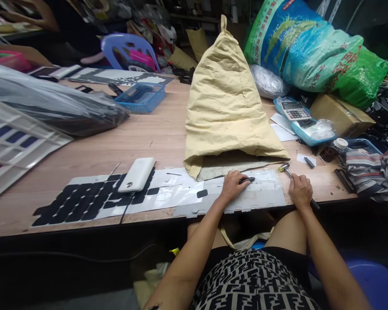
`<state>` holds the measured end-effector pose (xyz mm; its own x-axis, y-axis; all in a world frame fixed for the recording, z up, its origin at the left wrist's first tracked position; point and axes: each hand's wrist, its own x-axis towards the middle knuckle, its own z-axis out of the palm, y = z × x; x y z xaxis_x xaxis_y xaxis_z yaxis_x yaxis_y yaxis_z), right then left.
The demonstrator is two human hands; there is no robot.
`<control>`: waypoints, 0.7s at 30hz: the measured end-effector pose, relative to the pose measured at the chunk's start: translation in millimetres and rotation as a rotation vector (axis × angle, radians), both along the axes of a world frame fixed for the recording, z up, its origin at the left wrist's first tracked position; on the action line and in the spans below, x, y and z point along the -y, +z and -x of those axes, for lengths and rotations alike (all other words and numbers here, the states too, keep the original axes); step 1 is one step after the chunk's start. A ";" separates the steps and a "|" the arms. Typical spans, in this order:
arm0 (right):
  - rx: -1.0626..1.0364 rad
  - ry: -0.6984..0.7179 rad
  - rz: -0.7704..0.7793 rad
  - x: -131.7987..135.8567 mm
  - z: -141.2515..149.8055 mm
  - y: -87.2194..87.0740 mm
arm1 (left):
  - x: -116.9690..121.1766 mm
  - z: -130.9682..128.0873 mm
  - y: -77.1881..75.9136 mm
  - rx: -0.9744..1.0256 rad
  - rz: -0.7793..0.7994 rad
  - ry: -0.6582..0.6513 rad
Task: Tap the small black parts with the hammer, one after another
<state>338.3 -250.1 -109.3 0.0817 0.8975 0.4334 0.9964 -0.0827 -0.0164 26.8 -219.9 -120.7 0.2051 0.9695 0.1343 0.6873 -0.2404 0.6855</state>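
Observation:
My left hand (pixel 233 186) is closed on a small, dark, elongated piece (pixel 247 180), its exact kind too small to make out. Beneath it lies a greyish translucent sheet (pixel 265 196) along the table's front edge. My right hand (pixel 300 189) grips a small hammer (pixel 283 167) by its handle, the yellow-faced head pointing away to the upper left. A single black rounded patch (pixel 201 193) sits on the sheet left of my left hand. Further left, rows of black rounded patches (pixel 84 200) lie on white backing, with a white power bank (pixel 136 174) on top.
A cream cloth bag (pixel 226 103) stands just beyond my hands. To the right are a calculator (pixel 295 110) on a blue tray, a cardboard box (pixel 341 116) and a striped cloth (pixel 371 170). A blue basket (pixel 145 97) and a white crate (pixel 29 146) occupy the left. Another person's arm (pixel 42 17) shows far back.

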 end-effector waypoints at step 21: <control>-0.649 0.558 0.142 37.9 113.6 32.1 | -6.9 -3.6 12.5 0.031 0.145 0.011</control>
<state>224.7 -288.0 -77.1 -0.1941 0.9221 0.3348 0.6889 0.3711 -0.6227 30.3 -213.1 -108.1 0.1927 0.9812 -0.0012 0.6675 -0.1302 0.7332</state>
